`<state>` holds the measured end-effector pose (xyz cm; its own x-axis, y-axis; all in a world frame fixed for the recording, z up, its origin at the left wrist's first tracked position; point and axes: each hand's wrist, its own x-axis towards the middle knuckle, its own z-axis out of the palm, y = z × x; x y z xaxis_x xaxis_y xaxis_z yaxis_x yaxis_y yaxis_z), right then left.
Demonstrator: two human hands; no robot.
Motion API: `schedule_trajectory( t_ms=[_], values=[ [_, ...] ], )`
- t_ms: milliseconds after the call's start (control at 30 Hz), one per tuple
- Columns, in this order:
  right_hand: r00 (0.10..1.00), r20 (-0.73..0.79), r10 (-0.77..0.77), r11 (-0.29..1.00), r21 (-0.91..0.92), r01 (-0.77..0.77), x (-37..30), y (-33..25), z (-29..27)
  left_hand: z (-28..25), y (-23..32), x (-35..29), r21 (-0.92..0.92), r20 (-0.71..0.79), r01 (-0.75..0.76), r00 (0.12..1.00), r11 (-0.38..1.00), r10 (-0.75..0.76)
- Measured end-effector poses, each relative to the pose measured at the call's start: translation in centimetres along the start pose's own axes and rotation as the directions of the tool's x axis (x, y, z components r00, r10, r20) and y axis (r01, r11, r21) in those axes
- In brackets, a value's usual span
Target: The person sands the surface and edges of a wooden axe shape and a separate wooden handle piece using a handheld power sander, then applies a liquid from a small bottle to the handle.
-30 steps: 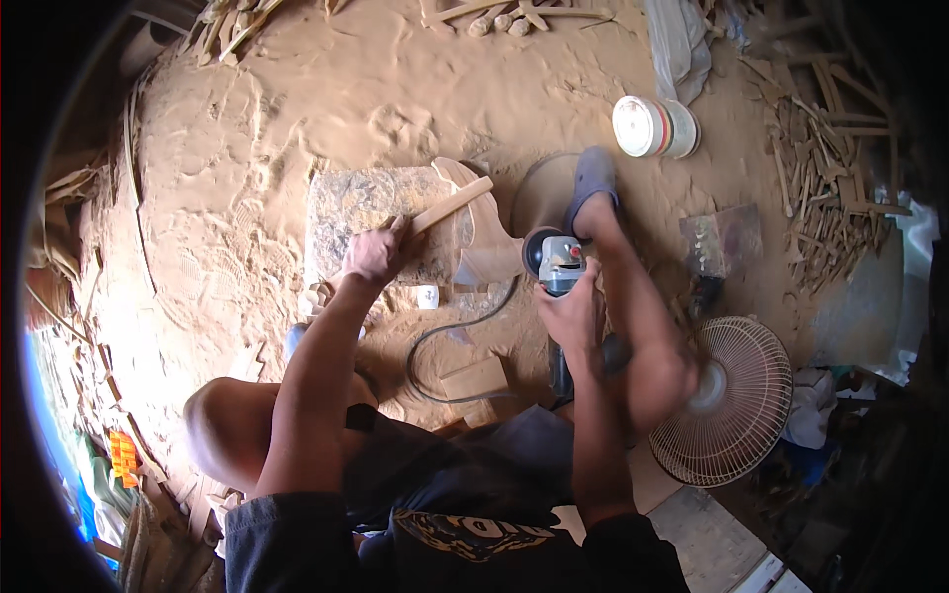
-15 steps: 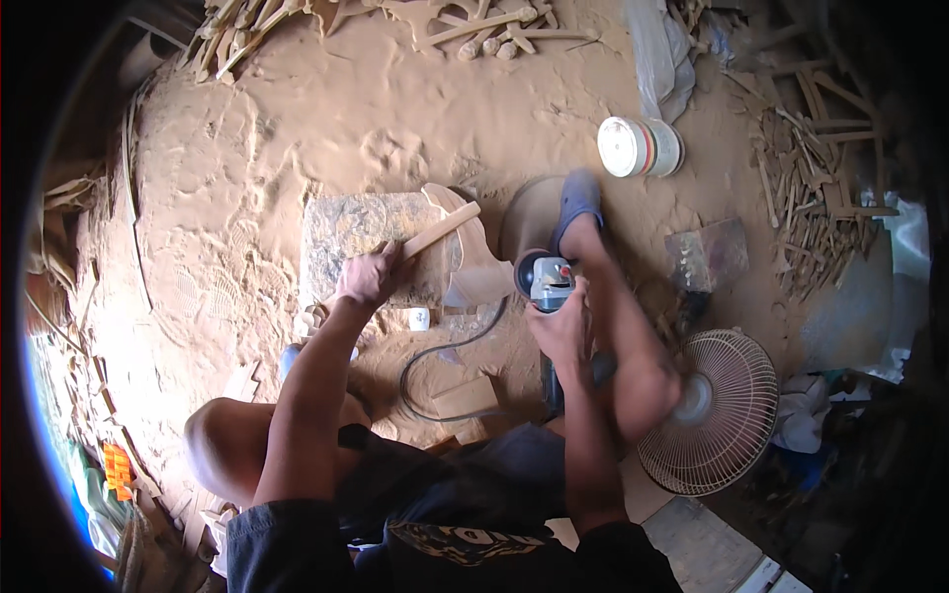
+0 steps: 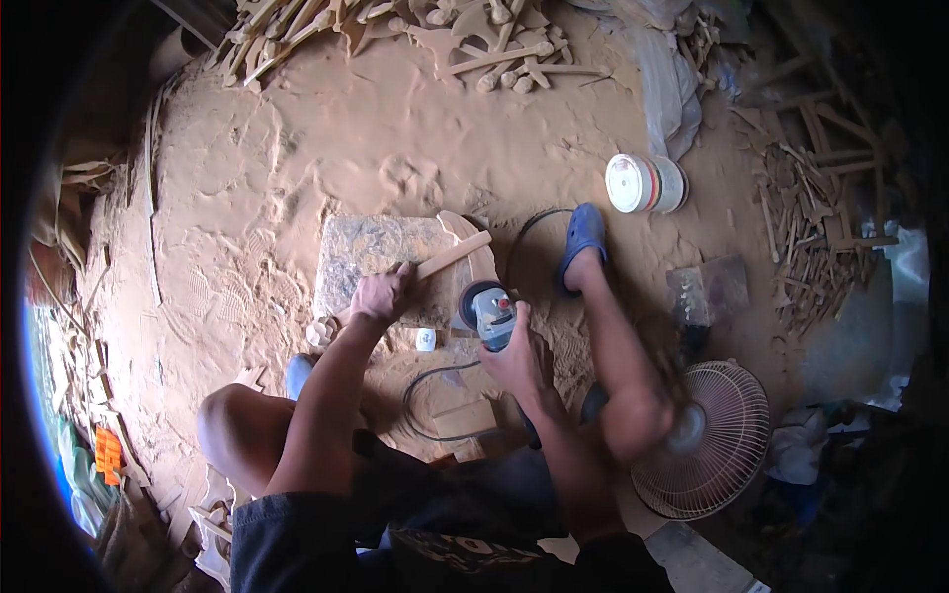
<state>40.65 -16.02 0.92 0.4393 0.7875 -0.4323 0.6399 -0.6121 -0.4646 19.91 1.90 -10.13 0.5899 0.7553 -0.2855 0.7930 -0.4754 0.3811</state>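
Note:
My left hand [image 3: 384,294] is closed around the near end of a pale wooden stick [image 3: 453,255]. The stick lies across, or is part of, a curved flat wooden piece [image 3: 480,259]; I cannot tell if they are joined. Both rest over a worn, stained board [image 3: 346,247] on the ground. In my right hand [image 3: 521,358] is an angle grinder [image 3: 497,321] with a grey body and a red button. Its dark round disc overlaps the lower end of the curved piece, and whether they touch does not show clearly.
Around the board lies dusty, sandy ground. A black cable [image 3: 406,397] curves near a wooden block [image 3: 465,419]. My foot in a blue clog [image 3: 584,237] stands to the right, a caged fan [image 3: 727,445] nearby. A white bucket [image 3: 670,185] and wooden part piles [image 3: 494,49] lie farther off.
My right hand has brought the grinder leftward, from beside my leg to the curved wooden piece. The left hand keeps its hold on the stick. The whole view has shifted slightly.

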Motion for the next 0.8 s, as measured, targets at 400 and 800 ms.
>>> schedule_trajectory(
  t_ms=[400,800],
  values=[
    [0.990,-0.136,0.037,0.999,0.005,-0.036,1.1,-0.1,1.1,0.5,-0.4,0.2,-0.004,-0.006,0.005,1.000,1.000,-0.005],
    [0.995,-0.091,0.043,0.998,-0.035,-0.046,-0.4,1.3,1.5,0.8,-0.9,0.1,0.011,-0.015,-0.009,1.000,1.000,0.009]
  ],
)
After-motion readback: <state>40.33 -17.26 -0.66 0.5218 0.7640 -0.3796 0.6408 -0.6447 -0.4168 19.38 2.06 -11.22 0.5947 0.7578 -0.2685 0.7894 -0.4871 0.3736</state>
